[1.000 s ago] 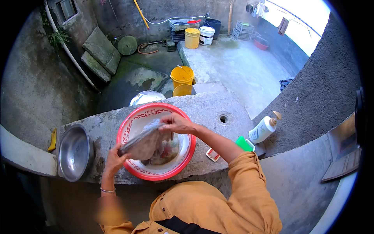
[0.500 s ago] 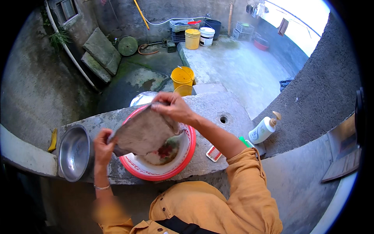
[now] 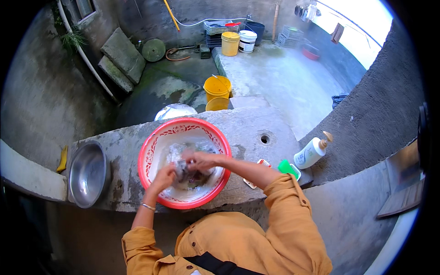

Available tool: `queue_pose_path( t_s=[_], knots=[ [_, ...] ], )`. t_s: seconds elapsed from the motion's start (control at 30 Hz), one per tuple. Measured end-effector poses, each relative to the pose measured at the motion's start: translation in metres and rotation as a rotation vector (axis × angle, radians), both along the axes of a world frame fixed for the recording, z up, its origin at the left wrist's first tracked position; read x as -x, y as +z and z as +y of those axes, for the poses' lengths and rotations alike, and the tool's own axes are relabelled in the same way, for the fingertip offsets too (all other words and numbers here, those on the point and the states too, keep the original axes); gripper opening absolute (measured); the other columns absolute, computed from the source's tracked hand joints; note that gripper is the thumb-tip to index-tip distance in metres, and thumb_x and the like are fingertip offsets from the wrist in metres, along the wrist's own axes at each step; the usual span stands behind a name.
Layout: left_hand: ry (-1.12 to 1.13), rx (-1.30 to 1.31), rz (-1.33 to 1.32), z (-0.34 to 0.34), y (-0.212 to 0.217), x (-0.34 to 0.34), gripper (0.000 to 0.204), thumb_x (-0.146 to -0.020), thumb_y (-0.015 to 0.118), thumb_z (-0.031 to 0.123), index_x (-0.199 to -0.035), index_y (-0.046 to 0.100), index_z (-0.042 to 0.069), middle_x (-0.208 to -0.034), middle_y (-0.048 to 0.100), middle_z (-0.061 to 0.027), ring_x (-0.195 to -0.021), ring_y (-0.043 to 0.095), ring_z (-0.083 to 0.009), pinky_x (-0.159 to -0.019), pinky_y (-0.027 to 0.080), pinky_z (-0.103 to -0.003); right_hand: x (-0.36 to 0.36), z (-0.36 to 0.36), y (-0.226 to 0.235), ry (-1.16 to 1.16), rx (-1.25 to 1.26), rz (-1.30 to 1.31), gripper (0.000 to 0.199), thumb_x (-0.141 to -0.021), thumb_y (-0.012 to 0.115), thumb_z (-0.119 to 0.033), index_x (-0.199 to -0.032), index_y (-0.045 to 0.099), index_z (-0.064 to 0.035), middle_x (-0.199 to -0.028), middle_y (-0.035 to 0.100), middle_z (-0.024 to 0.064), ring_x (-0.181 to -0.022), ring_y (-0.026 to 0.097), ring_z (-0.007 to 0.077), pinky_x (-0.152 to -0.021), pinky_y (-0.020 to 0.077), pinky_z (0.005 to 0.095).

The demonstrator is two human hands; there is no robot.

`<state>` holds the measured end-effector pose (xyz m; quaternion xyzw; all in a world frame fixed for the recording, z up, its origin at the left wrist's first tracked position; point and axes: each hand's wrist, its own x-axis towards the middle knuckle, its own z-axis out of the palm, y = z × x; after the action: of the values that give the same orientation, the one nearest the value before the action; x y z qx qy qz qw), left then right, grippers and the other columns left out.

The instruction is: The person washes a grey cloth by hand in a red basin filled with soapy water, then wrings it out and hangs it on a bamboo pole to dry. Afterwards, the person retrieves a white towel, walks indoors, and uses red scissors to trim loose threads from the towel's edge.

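Left hand point(image 3: 166, 176) and right hand point(image 3: 200, 160) are both curled narrow, gripping a grey cloth point(image 3: 183, 174) between them, inside the basin point(image 3: 183, 204). The cloth appears bunched (blur spoils my view from here), though its folds cannot be read. Noted: bowl point(image 3: 88, 175) left of the left hand, bottle point(image 3: 309, 155) well right of the right hand, bucket point(image 3: 217, 86) ahead of both.

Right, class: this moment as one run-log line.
left hand: over basin; right hand: over basin; grey cloth: bunched at hands, blurred; metal bowl: left of basin
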<state>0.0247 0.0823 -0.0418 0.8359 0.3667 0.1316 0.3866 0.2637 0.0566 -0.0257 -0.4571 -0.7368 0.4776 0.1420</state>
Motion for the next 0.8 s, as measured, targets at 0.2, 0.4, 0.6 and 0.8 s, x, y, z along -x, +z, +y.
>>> queue_pose_path(
  t_s=[0.2, 0.4, 0.6, 0.8],
  knots=[
    [0.471, -0.256, -0.529, 0.013, 0.135, 0.008, 0.014, -0.09, 0.046, 0.01, -0.095, 0.055, 0.0, -0.075, 0.051, -0.0038, -0.072, 0.047, -0.0111, -0.065, 0.042, -0.026, -0.015, -0.001, 0.161, -0.368, -0.445, 0.332, 0.012, -0.085, 0.06, -0.015, -0.092, 0.062, -0.0057, -0.074, 0.056, -0.0042, -0.07, 0.049, 0.004, -0.064, 0.042, 0.021],
    [0.41, -0.332, -0.786, -0.01, 0.234, 0.013, 0.014, -0.091, 0.049, 0.007, -0.098, 0.06, 0.003, -0.074, 0.044, 0.0091, -0.063, 0.034, 0.001, -0.054, 0.027, -0.014, -0.012, -0.01, 0.24, -0.433, -0.696, 0.661, 0.012, -0.085, 0.063, -0.015, -0.089, 0.061, -0.0038, -0.074, 0.055, -0.0045, -0.068, 0.045, 0.0017, -0.058, 0.0374, 0.0172],
    [0.43, -0.332, -0.61, 0.0, 0.188, 0.009, 0.012, -0.089, 0.051, 0.01, -0.094, 0.061, 0.005, -0.069, 0.049, 0.0048, -0.061, 0.041, -0.0033, -0.051, 0.035, -0.019, -0.001, -0.003, 0.198, -0.387, -0.632, 0.554, 0.01, -0.086, 0.059, -0.012, -0.085, 0.058, -0.0022, -0.074, 0.051, -0.0019, -0.072, 0.045, 0.0045, -0.062, 0.0389, 0.0195],
    [0.354, -0.037, -0.162, 0.01, 0.018, -0.002, 0.017, -0.084, 0.052, 0.013, -0.092, 0.06, 0.0, -0.07, 0.059, -0.0057, -0.068, 0.055, -0.0114, -0.064, 0.046, -0.029, 0.014, 0.005, 0.014, -0.311, -0.437, 0.058, 0.022, -0.078, 0.063, -0.017, -0.09, 0.056, -0.0006, -0.08, 0.056, 0.0116, -0.077, 0.056, 0.0244, -0.069, 0.045, 0.035]
  ],
)
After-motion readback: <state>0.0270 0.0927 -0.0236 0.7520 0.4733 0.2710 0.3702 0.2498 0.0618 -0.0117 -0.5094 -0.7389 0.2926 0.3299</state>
